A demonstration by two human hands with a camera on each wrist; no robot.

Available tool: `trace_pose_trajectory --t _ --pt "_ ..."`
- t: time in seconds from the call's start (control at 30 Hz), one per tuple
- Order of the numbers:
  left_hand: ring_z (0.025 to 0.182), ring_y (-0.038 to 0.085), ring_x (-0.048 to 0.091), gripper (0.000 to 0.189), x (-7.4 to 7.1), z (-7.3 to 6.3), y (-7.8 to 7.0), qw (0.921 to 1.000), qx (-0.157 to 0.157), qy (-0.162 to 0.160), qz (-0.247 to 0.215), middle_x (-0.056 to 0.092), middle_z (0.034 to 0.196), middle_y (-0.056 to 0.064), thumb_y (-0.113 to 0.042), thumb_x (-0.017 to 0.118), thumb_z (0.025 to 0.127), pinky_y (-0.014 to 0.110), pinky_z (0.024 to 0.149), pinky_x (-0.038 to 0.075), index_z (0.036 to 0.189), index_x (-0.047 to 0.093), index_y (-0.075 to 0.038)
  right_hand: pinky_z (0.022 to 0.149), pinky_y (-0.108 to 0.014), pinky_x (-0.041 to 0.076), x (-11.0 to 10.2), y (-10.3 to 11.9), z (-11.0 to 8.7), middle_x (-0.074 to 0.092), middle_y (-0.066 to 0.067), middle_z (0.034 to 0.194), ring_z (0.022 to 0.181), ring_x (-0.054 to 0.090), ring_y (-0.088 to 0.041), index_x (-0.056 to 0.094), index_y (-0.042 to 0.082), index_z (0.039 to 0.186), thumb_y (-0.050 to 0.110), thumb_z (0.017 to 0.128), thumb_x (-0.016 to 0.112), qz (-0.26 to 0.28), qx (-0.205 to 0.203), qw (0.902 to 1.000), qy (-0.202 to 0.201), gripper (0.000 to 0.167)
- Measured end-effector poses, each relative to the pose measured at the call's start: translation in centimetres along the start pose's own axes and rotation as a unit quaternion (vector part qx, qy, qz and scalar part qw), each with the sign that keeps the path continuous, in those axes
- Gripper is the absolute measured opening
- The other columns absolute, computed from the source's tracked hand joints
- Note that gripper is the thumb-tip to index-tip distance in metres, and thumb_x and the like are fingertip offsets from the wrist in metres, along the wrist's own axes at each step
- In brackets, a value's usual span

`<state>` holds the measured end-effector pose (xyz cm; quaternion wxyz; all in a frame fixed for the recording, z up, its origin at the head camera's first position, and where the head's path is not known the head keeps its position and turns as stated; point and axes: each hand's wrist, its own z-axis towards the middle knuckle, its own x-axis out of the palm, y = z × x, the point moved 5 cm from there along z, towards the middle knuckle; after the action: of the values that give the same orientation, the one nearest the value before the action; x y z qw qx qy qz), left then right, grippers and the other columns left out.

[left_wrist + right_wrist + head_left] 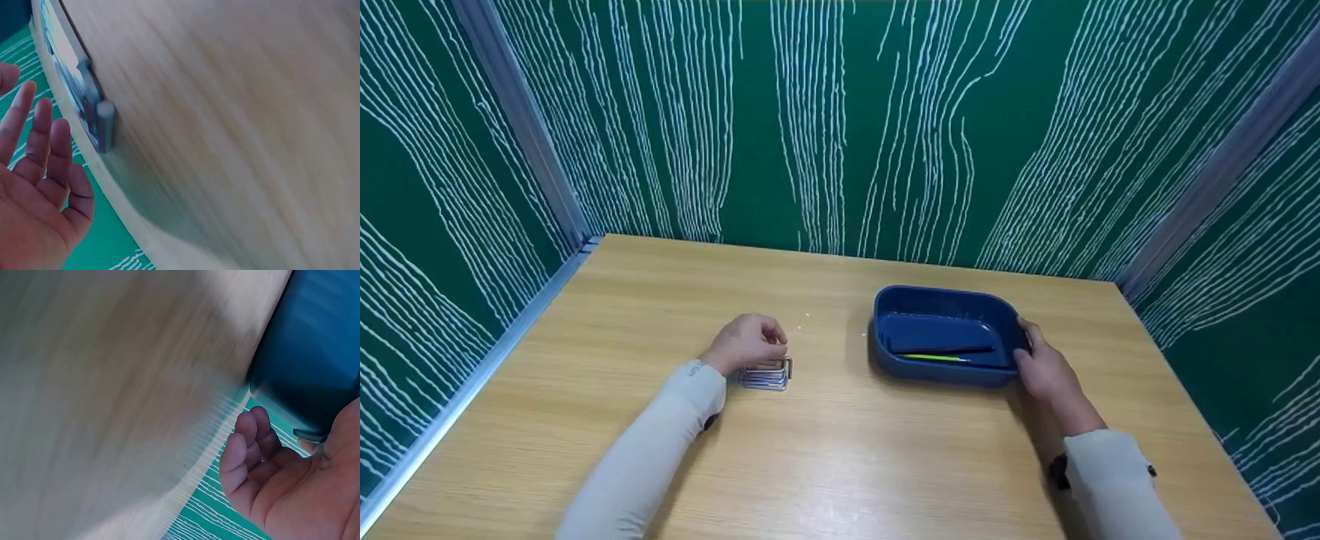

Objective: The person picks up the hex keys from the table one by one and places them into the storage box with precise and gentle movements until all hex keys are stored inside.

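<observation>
My left hand (745, 343) is above several nested silver L-shaped rods, like hex keys (766, 377), lying on the table at centre left. Its fingers (38, 138) look loosely bent in the left wrist view, with nothing seen held in them. The rods (105, 126) appear there beyond the fingertips, blurred. My right hand (1046, 369) grips the right end of a dark blue bin (945, 373), thumb over the rim and other fingers outside. Inside the bin lie a yellow-green pen or pencil (934, 358) and a dark slim stick (960, 349). The bin's wall (315, 349) fills the right wrist view's upper right.
The wooden table (840, 450) meets green walls (870, 150) with white wavy lines at its back and sides. A few tiny pale specks (808, 315) lie between the left hand and the bin. A metal strip (495, 352) runs along the left edge.
</observation>
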<state>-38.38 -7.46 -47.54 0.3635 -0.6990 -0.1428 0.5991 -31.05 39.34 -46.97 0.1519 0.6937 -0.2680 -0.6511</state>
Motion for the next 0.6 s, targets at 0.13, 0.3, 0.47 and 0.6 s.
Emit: trace_pose_trajectory --t 0.13,0.3,0.47,0.6 --pt "0.079 0.016 0.057 0.005 -0.19 -0.04 0.57 0.9997 -0.011 0.017 0.011 0.066 0.080 -0.005 -0.028 0.073 0.080 0.032 0.075 0.046 0.079 0.071 -0.023 0.110 -0.066 0.015 0.01 0.00 0.00 0.008 -0.026 0.158 0.143 0.013 -0.050 0.002 0.018 0.156 0.028 0.103 0.026 0.011 0.008 0.9999 0.009 0.059" --pt "0.080 0.015 0.058 0.005 -0.05 -0.16 1.09 0.9984 -0.031 0.044 0.021 0.067 0.080 -0.006 -0.028 0.075 0.079 0.033 0.079 0.047 0.077 0.072 -0.025 0.110 -0.066 0.014 0.14 -0.03 -0.08 0.006 -0.025 0.159 0.144 0.011 -0.049 0.000 0.019 0.156 0.028 0.103 0.025 0.019 0.011 0.9997 0.014 0.059" --pt "0.079 0.016 0.059 0.005 0.05 -0.22 1.07 0.9979 -0.037 0.050 0.017 0.067 0.078 -0.005 -0.027 0.075 0.079 0.032 0.078 0.048 0.076 0.072 -0.025 0.110 -0.067 0.014 0.11 -0.03 -0.15 0.005 -0.025 0.159 0.144 0.010 -0.049 -0.001 0.020 0.156 0.028 0.103 0.025 0.026 0.011 0.9995 0.014 0.059" --pt "0.078 0.015 0.059 0.005 0.02 -0.26 0.96 0.9979 -0.040 0.048 0.017 0.067 0.077 -0.005 -0.027 0.075 0.079 0.031 0.075 0.048 0.075 0.072 -0.024 0.111 -0.066 0.013 0.08 0.05 -0.19 0.003 -0.024 0.159 0.144 0.008 -0.048 -0.001 0.021 0.156 0.028 0.103 0.025 0.030 0.011 0.9994 0.015 0.059"
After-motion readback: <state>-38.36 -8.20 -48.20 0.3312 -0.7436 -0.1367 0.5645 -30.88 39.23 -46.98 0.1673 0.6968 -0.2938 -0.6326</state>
